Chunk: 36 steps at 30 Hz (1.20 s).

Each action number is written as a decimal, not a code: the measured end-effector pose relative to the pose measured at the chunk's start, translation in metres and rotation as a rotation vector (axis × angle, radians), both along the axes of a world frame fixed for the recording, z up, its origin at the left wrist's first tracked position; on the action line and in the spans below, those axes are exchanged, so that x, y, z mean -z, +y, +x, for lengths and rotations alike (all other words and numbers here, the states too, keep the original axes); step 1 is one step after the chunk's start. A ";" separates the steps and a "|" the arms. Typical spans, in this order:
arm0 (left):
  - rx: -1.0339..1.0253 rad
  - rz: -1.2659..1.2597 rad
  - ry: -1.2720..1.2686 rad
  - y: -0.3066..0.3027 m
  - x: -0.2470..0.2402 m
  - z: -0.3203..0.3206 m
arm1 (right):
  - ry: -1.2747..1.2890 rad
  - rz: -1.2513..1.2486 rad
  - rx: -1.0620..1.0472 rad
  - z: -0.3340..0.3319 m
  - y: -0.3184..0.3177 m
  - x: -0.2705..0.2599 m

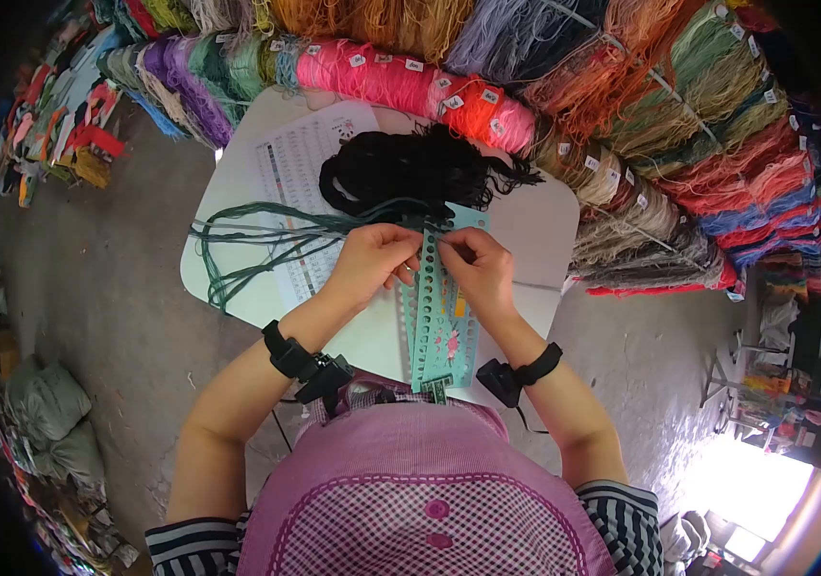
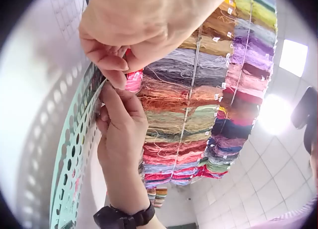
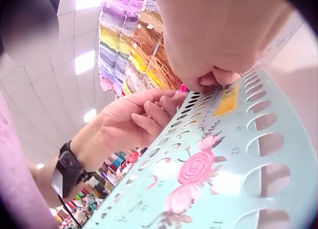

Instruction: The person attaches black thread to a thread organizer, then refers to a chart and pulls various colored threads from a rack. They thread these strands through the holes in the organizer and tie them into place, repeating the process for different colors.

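A mint-green thread card (image 1: 449, 336) with rows of punched holes and printed pink flowers lies lengthwise before me, reaching toward the table's front edge. At its far end both hands work close together. My left hand (image 1: 372, 264) has curled fingers, thumb and forefinger pinching dark green embroidery thread (image 1: 266, 223) by the card's left edge. My right hand (image 1: 481, 274) bends over the card and pinches the thread near the holes. The fingertips nearly meet in the left wrist view, where the card's edge (image 2: 74, 149) stands beside them. The pinched strand itself is mostly hidden by the fingers.
A bundle of black thread (image 1: 382, 173) lies just beyond the hands. Under the green strands is a printed chart (image 1: 286, 163) on the white table (image 1: 545, 221). Racks of labelled colored skeins (image 1: 372, 77) stand close behind the table.
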<state>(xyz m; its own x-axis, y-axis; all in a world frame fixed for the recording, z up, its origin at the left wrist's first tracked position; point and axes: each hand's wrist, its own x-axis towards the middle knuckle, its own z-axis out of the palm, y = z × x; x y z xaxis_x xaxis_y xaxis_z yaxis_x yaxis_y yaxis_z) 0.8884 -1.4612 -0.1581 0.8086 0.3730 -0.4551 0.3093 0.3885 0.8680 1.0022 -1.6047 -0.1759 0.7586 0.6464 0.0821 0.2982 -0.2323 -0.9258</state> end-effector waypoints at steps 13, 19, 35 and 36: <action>0.128 0.146 -0.006 0.006 0.011 0.016 | -0.054 -0.154 -0.133 -0.001 0.004 -0.013; 0.130 0.170 0.088 0.024 0.006 0.004 | -0.105 -0.192 -0.134 0.000 0.004 -0.002; 0.268 0.511 -0.060 0.059 -0.002 -0.021 | -0.248 -0.477 -0.296 -0.004 0.005 -0.015; 0.153 0.416 -0.031 0.080 -0.012 -0.038 | -0.263 -0.467 -0.281 -0.002 0.005 -0.016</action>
<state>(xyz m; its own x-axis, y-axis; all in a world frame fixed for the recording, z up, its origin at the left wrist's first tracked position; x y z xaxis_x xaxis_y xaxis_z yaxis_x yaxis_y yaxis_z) 0.8503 -1.3807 -0.1458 0.8797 0.3941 -0.2662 0.3076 -0.0446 0.9505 1.0000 -1.5996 -0.1595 0.5461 0.8321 -0.0972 0.6124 -0.4757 -0.6314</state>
